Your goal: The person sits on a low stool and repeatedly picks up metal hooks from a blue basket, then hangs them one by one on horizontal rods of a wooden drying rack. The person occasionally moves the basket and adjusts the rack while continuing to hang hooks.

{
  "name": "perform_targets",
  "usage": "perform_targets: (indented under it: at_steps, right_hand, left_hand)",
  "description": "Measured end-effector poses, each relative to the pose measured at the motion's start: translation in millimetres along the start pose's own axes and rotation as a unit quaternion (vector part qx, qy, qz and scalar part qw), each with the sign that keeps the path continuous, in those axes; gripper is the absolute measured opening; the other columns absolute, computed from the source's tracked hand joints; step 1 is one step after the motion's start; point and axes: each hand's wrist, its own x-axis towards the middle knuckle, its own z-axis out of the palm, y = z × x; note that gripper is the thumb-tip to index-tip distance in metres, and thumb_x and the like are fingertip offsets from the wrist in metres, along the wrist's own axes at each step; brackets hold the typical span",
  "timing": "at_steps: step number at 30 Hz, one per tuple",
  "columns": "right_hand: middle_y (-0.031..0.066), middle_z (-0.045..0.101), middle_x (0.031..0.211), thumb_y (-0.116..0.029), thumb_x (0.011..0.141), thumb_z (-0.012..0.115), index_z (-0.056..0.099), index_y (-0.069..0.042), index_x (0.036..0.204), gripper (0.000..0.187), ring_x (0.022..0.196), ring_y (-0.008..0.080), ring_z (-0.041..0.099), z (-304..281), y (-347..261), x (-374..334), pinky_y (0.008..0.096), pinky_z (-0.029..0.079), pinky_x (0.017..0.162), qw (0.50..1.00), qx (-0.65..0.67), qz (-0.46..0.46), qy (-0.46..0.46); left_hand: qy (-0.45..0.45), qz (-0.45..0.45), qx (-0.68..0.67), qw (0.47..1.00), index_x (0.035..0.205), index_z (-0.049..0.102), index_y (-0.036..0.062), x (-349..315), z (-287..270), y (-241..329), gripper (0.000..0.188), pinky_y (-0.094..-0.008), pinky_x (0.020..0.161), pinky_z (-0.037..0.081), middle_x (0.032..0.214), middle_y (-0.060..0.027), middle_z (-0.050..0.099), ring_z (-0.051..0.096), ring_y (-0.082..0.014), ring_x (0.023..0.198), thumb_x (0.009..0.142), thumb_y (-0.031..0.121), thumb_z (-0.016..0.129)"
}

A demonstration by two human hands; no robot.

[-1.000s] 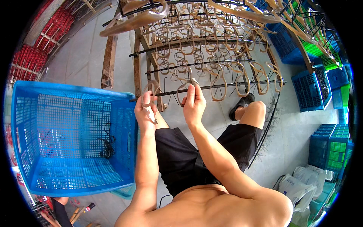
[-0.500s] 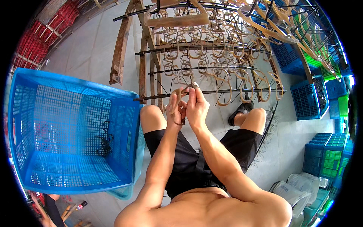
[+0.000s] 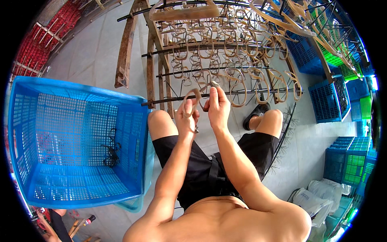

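Note:
My left hand (image 3: 186, 121) is closed on a tan, translucent plastic loop (image 3: 195, 92) whose curved rim stands up above the fingers. Beside it, my right hand (image 3: 219, 111) pinches a tan end near its fingertips, at the front bar of the rack; whether that end belongs to the same loop I cannot tell. Both hands are in front of a rack where rows of similar tan loops (image 3: 238, 86) hang from dark metal bars (image 3: 177, 98) with thin hooks. The inner fingers of my left hand are partly hidden by the loop.
Left of my knee stands a large blue plastic basket (image 3: 80, 201), with a few black wiry pieces (image 3: 112, 153) inside. Rusty rack posts (image 3: 127, 52) rise ahead. Blue and green crates (image 3: 328, 103) and white bags (image 3: 314, 201) stand at the right. Another person is partly visible lower left.
My hands have moved apart slightly. The right one has shifted right and a little farther forward, while the left one still holds the loop.

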Motion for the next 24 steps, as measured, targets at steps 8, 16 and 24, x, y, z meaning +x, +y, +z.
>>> perform_targets:
  at_steps: [8,16,24]
  right_hand:
    - [0.0038,0.051,0.054,-0.017,0.094,0.051,0.060,-0.003,0.102,0.019,0.046,0.0074,0.044,10,14,-13,0.0260,0.039,0.043,0.987,-0.140,-0.077,0.020]
    - [0.0067,0.061,0.061,-0.016,0.094,0.049,0.058,-0.003,0.095,0.015,0.050,0.0108,0.057,15,4,-14,0.0253,0.045,0.047,0.989,-0.132,-0.065,0.002]
    - [-0.0014,0.048,0.054,-0.022,0.096,0.048,0.059,-0.003,0.095,0.021,0.049,0.0049,0.042,0,5,1,0.0234,0.037,0.044,0.999,-0.034,0.021,-0.028]
  left_hand:
    - [-0.062,0.009,-0.087,0.994,0.112,0.057,0.0027,5,-5,-16,0.037,-0.0226,0.059,0.046,0.106,-0.0082,0.063,0.058,-0.0113,0.072,0.093,0.033,0.051]
    - [-0.036,0.032,-0.115,0.992,0.107,0.060,0.0025,12,-2,-25,0.036,-0.0276,0.078,0.047,0.101,-0.0084,0.064,0.059,-0.0161,0.087,0.092,0.035,0.052]
    - [0.080,0.037,-0.062,0.994,0.093,0.060,0.0027,9,27,-7,0.026,-0.0235,0.050,0.044,0.080,-0.0059,0.061,0.053,-0.0096,0.058,0.086,0.027,0.065]
